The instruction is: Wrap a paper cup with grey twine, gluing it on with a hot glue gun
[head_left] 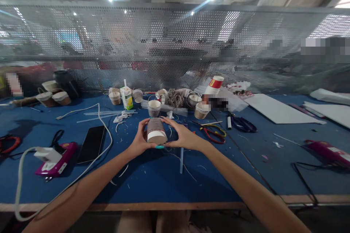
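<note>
Between my two hands is a paper cup [155,127] wrapped in grey cord, lying tilted with its bare white end towards me. My left hand [141,136] grips it from the left, fingers curled over the far side and thumb near the white end. On the right side, my right hand [180,135] closes around it, with the thumb low by the white end. A small teal thing [159,146] shows just under the cup; I cannot make out what it is. Right behind stands another cord-wrapped cup [154,108] with a thin handle.
Cord-handled cups [202,110], a bundle of cord [175,98] and a drink carton [127,97] stand along the back. A phone [92,144] and purple power strip [57,159] lie left. Pliers [214,133], scissors [244,123] and white boards [281,109] lie right.
</note>
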Motion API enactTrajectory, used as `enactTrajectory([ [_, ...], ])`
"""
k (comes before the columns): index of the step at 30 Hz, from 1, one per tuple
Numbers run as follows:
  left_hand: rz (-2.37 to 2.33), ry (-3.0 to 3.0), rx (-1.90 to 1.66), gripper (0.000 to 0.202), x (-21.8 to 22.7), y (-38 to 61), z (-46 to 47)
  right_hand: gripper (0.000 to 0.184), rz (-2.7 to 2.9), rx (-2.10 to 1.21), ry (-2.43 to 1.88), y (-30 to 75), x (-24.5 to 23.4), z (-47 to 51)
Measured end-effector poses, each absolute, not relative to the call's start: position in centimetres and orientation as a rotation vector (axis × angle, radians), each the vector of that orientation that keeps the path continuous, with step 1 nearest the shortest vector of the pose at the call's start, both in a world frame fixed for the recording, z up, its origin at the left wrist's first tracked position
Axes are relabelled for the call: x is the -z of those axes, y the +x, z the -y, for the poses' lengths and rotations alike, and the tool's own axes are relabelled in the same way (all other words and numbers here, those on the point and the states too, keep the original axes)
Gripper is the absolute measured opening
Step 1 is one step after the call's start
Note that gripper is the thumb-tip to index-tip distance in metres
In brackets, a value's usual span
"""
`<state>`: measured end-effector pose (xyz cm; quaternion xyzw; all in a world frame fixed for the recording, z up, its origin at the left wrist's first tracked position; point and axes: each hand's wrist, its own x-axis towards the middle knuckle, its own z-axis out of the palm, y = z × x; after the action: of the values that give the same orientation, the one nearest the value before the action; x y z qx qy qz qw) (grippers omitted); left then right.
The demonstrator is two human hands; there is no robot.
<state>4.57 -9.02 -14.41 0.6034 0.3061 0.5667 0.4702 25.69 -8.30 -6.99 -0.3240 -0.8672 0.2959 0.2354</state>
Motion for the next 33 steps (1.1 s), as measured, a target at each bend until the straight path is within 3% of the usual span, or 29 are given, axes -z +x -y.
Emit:
enactTrajectory([
  [4, -0.711, 1.534, -1.341, 0.104, 14.2, 4.6, 9.5, 0.087, 2.234, -0.829, -0.836, 25.2, 7.9, 8.5],
  [21, -0.998, 2.153, -1.045, 0.085, 14.3, 3.5, 9.4, 0.095, 2.35, -0.686, -1.064, 28.7, 7.9, 9.9],
  [27, -1.162, 2.061, -0.891, 0.1, 13.7, 3.3, 9.7, 0.066, 2.412, -0.451, -1.434, 33.3, 6.6, 8.7],
  [33, -1.077, 2.0, -0.868, 0.083, 13.6, 3.0, 9.6, 0.042, 2.545, -0.42, -1.661, 33.6, 6.5, 8.6],
])
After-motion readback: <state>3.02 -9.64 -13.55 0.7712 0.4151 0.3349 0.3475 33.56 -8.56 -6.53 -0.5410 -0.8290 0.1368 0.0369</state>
